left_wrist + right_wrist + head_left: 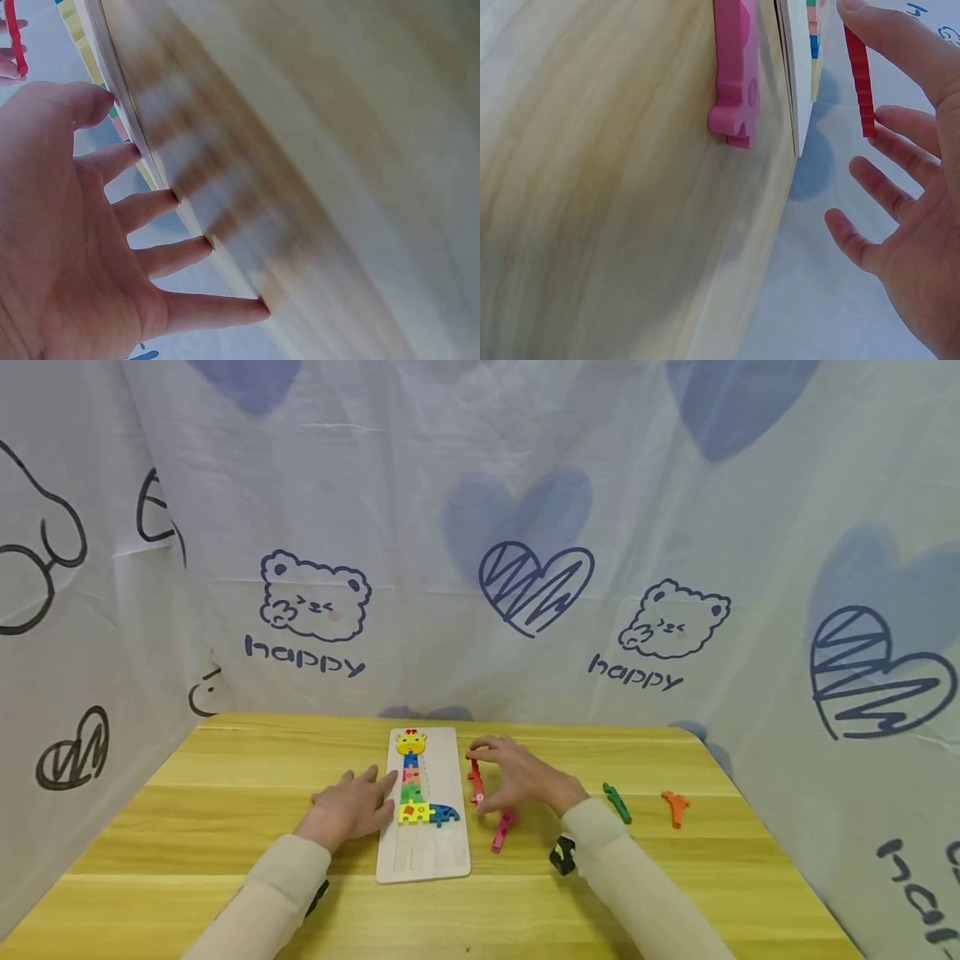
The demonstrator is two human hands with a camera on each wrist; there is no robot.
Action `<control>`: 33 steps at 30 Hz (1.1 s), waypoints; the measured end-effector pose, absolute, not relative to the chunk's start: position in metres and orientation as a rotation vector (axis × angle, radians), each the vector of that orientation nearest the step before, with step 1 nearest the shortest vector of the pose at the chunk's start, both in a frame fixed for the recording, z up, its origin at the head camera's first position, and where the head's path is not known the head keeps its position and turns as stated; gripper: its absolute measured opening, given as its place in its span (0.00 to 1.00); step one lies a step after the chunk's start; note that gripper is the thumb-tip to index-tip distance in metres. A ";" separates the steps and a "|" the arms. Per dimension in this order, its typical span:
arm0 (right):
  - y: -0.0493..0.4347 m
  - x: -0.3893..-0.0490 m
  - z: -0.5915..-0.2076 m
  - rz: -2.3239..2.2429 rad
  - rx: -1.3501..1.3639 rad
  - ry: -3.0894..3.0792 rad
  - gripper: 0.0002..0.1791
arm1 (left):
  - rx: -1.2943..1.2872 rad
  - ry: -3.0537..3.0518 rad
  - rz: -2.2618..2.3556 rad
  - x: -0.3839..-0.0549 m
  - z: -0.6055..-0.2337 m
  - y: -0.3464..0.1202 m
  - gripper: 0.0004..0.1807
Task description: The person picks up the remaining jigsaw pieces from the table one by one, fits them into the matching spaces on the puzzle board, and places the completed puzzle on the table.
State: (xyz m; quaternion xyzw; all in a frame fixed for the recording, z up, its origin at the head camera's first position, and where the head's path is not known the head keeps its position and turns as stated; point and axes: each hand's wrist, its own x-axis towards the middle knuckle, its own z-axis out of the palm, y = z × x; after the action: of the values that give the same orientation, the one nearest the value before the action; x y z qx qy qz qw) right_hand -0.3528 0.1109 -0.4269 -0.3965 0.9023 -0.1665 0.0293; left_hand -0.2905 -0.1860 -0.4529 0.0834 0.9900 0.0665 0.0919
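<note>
Giraffe puzzle board lies flat on the wooden table, in the middle, between your two hands, and I'd say it is a bit more than half done. At the far end you have the yellow head piece in. Coming nearer, the blue neck piece, pink neck piece and green neck piece sit in a row. Then come the yellow body piece and, to its right, the blue body piece.

Bare dips show at the near end, where the legs look like they belong, and along the right side of the neck.

Your right hand pinches the long red piece by its ends, with thumb and finger, just right of the board; your other fingers are apart. Your left hand has its fingers spread apart, at the board's left edge.

Off the board you have a loose pink piece under your right hand, then a dark green piece and an orange piece farther right. Your right sleeve may hide more.
</note>
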 end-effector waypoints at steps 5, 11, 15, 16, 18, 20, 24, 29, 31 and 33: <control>0.107 -0.354 -0.430 -0.493 -1.252 2.781 0.48 | 0.245 2.937 0.200 -0.290 -0.453 -0.187 0.33; 0.101 -0.355 -0.430 -0.481 -1.249 2.777 0.48 | 0.241 2.936 0.201 -0.291 -0.454 -0.187 0.33; 0.096 -0.356 -0.432 -0.472 -1.248 2.774 0.48 | 0.244 2.941 0.201 -0.291 -0.454 -0.187 0.33; 0.095 -0.356 -0.432 -0.472 -1.250 2.770 0.47 | 0.244 2.941 0.201 -0.291 -0.453 -0.187 0.33; 0.092 -0.356 -0.432 -0.472 -1.254 2.764 0.47 | 0.241 2.939 0.202 -0.291 -0.453 -0.187 0.33; 0.089 -0.355 -0.431 -0.469 -1.251 2.758 0.47 | 0.240 2.937 0.203 -0.290 -0.453 -0.187 0.33; 0.084 -0.353 -0.430 -0.460 -1.236 2.750 0.47 | 0.244 2.942 0.200 -0.289 -0.452 -0.186 0.33; 0.077 -0.352 -0.430 -0.445 -1.227 2.752 0.47 | 0.251 2.947 0.194 -0.288 -0.452 -0.186 0.32; 0.074 -0.352 -0.430 -0.441 -1.224 2.751 0.47 | 0.251 2.946 0.194 -0.288 -0.452 -0.186 0.32; 0.071 -0.352 -0.430 -0.437 -1.216 2.751 0.47 | 0.251 2.946 0.193 -0.288 -0.452 -0.186 0.32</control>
State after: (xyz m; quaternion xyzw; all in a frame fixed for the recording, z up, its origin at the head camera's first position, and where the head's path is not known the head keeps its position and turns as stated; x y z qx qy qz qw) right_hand -0.3523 0.0713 -0.4297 -0.3997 0.9039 -0.1437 0.0510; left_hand -0.2881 -0.1861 -0.4520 0.0843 0.9903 0.0650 0.0891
